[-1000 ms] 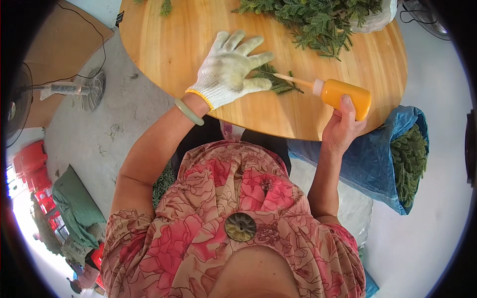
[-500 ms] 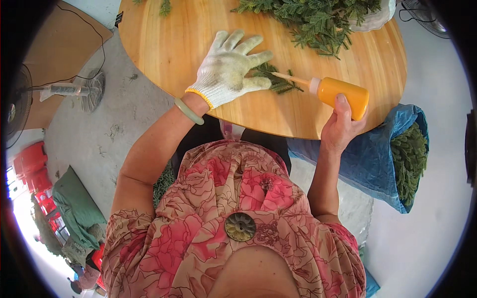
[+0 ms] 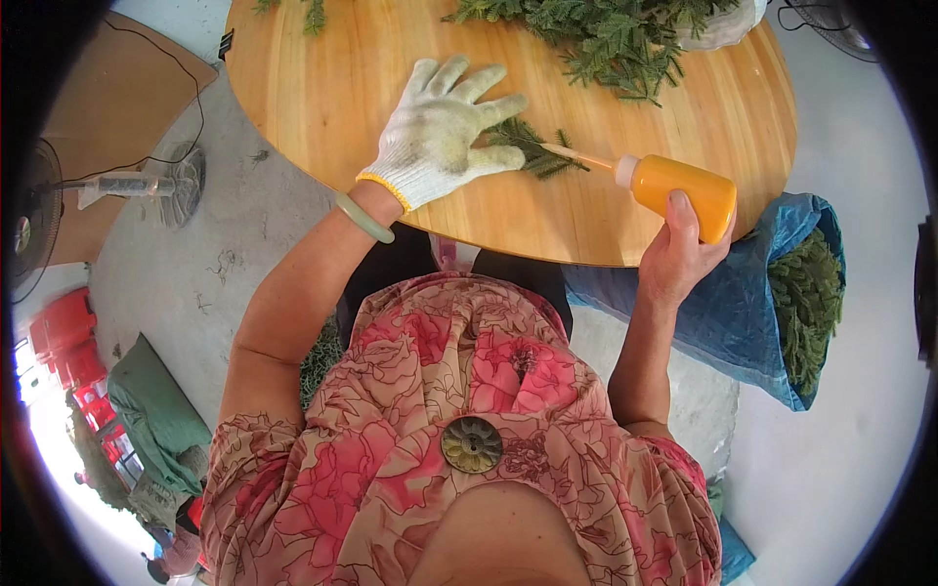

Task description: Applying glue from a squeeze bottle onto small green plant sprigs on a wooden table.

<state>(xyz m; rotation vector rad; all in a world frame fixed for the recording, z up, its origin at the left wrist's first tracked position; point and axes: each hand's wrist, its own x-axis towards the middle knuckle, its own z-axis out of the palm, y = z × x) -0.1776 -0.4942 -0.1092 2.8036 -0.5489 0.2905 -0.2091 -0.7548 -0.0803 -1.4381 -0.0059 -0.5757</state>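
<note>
Two hands work: gloved left hand (image 3: 442, 137) spread flat on green sprig (image 3: 532, 153), right hand (image 3: 677, 256) clasping orange squeeze bottle (image 3: 679, 190).

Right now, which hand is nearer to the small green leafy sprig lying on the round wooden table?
Left. The white-gloved left hand presses on the small green leafy sprig, fingers over it. The bare right hand holds the orange squeeze bottle farther right, only the nozzle tip reaching the sprig.

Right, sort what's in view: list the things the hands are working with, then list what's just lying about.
In hand:
- left hand, gloved, pressing a green sprig to the round wooden table
- right hand holding the orange squeeze bottle, nozzle at the sprig

Lying about:
- pile of green sprigs at the table's far side
- blue bag of greenery
- floor fan
</note>
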